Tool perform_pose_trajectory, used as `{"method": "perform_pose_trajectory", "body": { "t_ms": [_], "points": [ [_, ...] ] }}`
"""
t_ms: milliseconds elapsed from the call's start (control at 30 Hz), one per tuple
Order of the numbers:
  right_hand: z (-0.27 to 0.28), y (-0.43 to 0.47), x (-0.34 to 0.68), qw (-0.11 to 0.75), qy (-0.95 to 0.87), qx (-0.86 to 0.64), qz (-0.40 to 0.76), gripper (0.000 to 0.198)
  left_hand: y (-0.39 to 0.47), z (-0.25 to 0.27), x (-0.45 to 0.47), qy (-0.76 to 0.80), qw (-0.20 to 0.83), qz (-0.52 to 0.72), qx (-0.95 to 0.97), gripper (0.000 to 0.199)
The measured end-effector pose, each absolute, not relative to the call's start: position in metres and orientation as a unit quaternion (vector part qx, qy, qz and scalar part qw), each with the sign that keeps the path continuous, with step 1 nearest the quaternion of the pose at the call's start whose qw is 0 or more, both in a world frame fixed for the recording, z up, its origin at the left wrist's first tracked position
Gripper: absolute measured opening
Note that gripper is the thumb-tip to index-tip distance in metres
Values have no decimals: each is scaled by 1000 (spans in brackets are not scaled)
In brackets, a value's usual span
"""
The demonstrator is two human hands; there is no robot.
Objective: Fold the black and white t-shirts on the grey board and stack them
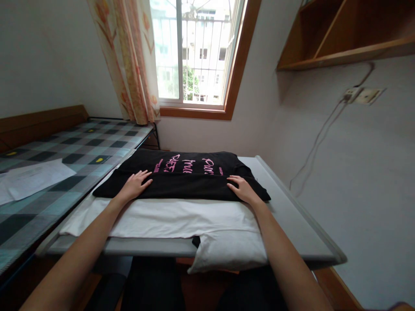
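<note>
A black T-shirt (181, 185) with pink lettering lies across the table, its near part folded over toward the window. My left hand (134, 185) rests flat on the left part of that fold, fingers spread. On the fold's right part lies my right hand (241, 188), also flat with its fingers apart. Beneath the black shirt and nearer to me is a white garment (181, 218), spread on the table. Its right front portion hangs over the table's near edge. A small bit of black shows beside that hanging part.
The light grey table (301, 229) reaches the right wall. To the left stands a bed with a checked cover (81, 151), and papers (39, 177) lie on it. A curtain (132, 65) hangs beside the window. Wooden shelves (346, 56) and a socket with cables (352, 95) are at right.
</note>
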State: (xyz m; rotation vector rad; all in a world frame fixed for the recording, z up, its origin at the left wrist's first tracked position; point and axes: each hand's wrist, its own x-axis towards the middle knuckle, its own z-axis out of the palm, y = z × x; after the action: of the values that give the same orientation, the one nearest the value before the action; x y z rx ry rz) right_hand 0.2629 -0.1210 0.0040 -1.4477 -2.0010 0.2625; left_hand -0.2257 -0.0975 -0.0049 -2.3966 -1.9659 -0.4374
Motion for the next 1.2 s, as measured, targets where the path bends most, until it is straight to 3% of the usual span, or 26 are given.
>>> {"method": "perform_pose_trajectory", "body": {
  "t_ms": [300, 567, 1200],
  "points": [
    [6, -122, 261, 326, -766, -547, 84, 30, -97, -6, -227, -628, 6, -132, -767, 54],
    [16, -132, 239, 401, -755, -520, 10, 30, -98, -5, -226, -625, 4, -137, -768, 54],
    [9, -137, 236, 363, -782, -492, 120, 26, -98, -7, -225, -633, 6, -127, -764, 52]
  ]
}}
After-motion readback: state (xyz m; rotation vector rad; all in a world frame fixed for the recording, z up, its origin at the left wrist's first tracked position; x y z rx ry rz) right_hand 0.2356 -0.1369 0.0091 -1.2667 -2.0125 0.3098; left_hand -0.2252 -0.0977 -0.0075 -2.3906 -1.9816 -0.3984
